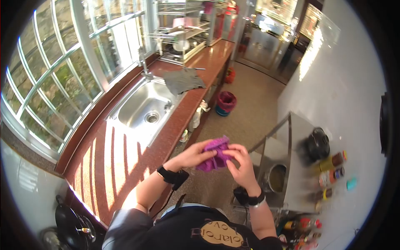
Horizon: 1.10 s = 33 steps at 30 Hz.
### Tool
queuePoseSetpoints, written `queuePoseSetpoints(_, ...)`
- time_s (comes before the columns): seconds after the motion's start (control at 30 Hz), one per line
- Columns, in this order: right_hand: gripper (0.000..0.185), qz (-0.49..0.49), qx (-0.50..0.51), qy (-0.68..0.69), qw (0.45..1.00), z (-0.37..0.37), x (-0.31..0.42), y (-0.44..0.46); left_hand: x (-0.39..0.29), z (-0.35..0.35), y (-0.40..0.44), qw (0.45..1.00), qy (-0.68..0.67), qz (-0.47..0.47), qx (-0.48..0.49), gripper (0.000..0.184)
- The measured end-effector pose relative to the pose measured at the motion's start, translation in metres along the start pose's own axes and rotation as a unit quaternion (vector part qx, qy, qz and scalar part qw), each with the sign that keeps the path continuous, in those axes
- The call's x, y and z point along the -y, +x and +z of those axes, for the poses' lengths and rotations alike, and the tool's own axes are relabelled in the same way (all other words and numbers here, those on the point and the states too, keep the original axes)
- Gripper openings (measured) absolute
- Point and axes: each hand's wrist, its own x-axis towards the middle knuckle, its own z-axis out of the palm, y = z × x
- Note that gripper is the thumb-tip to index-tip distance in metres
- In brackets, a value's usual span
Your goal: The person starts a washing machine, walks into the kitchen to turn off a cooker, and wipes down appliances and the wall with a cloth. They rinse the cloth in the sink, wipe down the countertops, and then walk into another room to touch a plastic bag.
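Both hands are in front of my body, above the floor beside the counter. My left hand (196, 155) grips a crumpled purple piece of thin material (216, 146), its thumb pressed across the front. Whether this is cloth or a plastic bag, I cannot tell. At its right side, the fingers of my right hand (239, 163) pinch the same purple piece. Folds hang below the left fingers, and part of the material is hidden behind them. Each wrist wears a black strap.
A steel sink (143, 106) is set in the red-brown counter (121, 162) at left, with a grey cloth (183, 80) by its edge. A lined bin (225, 103) stands on the floor ahead. At right, a metal shelf unit holds a pot (276, 178); bottles (331, 177) stand nearby.
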Motion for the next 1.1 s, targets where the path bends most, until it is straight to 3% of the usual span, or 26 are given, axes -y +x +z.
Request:
queuePoseSetpoints(0.07, 0.031, -0.084, 0.057, 0.038, 0.994, 0.023, -0.015, 0.071, -0.013, -0.047, -0.004, 0.994, -0.024, 0.03, -0.104, 0.042)
queuePoseSetpoints(0.1, 0.03, -0.106, 0.087, 0.06, 0.989, 0.037, -0.023, 0.104, -0.016, -0.069, -0.009, 0.982, -0.104, -0.011, -0.154, 0.041)
queuePoseSetpoints(0.17, 0.029, -0.116, 0.169, 0.075, 0.976, 0.068, -0.041, 0.172, -0.008, -0.115, -0.016, 0.942, -0.183, 0.009, -0.281, 0.042)
queuePoseSetpoints(0.3, 0.032, -0.204, 0.361, 0.016, 0.91, 0.139, -0.088, 0.323, -0.004, -0.208, -0.019, 0.872, -0.09, -0.005, -0.48, 0.039)
queuePoseSetpoints(0.4, 0.04, -0.261, 0.453, -0.045, 0.851, 0.205, -0.115, 0.435, 0.033, -0.28, -0.009, 0.816, -0.076, -0.065, -0.569, 0.035)
queuePoseSetpoints(0.43, 0.04, -0.283, 0.463, -0.039, 0.839, 0.228, -0.125, 0.467, 0.058, -0.31, -0.005, 0.786, -0.187, -0.097, -0.581, 0.032)
queuePoseSetpoints(0.5, 0.047, -0.306, 0.472, -0.061, 0.824, 0.292, -0.152, 0.526, 0.077, -0.337, 0.015, 0.756, -0.163, -0.046, -0.632, 0.029)
queuePoseSetpoints(0.53, 0.059, -0.313, 0.498, -0.067, 0.806, 0.33, -0.17, 0.551, 0.076, -0.346, 0.025, 0.754, -0.144, -0.037, -0.639, 0.029)
queuePoseSetpoints(0.7, 0.074, -0.33, 0.478, -0.031, 0.813, 0.457, -0.212, 0.607, 0.072, -0.373, 0.061, 0.703, -0.225, -0.038, -0.673, 0.035)
queuePoseSetpoints(0.77, 0.07, -0.281, 0.529, -0.027, 0.8, 0.472, -0.217, 0.608, 0.084, -0.38, 0.071, 0.667, -0.221, -0.039, -0.71, 0.034)
queuePoseSetpoints(0.83, 0.066, -0.282, 0.57, -0.088, 0.767, 0.461, -0.208, 0.605, 0.097, -0.393, 0.074, 0.657, -0.253, -0.101, -0.703, 0.029)
queuePoseSetpoints(0.9, 0.056, -0.297, 0.571, -0.066, 0.763, 0.458, -0.225, 0.601, 0.111, -0.405, 0.085, 0.635, -0.22, -0.105, -0.733, 0.024)
queuePoseSetpoints(0.93, 0.056, -0.3, 0.575, -0.065, 0.758, 0.455, -0.234, 0.594, 0.114, -0.409, 0.093, 0.63, -0.239, -0.065, -0.737, 0.025)
queuePoseSetpoints(1.0, 0.049, -0.34, 0.457, 0.086, 0.817, 0.446, -0.247, 0.582, 0.132, -0.423, 0.1, 0.646, -0.263, -0.059, -0.714, 0.02)
queuePoseSetpoints(1.03, 0.049, -0.341, 0.455, 0.084, 0.818, 0.438, -0.245, 0.569, 0.136, -0.429, 0.104, 0.654, -0.29, -0.066, -0.696, 0.018)
queuePoseSetpoints(1.1, 0.05, -0.327, 0.288, 0.044, 0.899, 0.42, -0.224, 0.547, 0.144, -0.437, 0.109, 0.671, -0.274, -0.061, -0.687, 0.021)
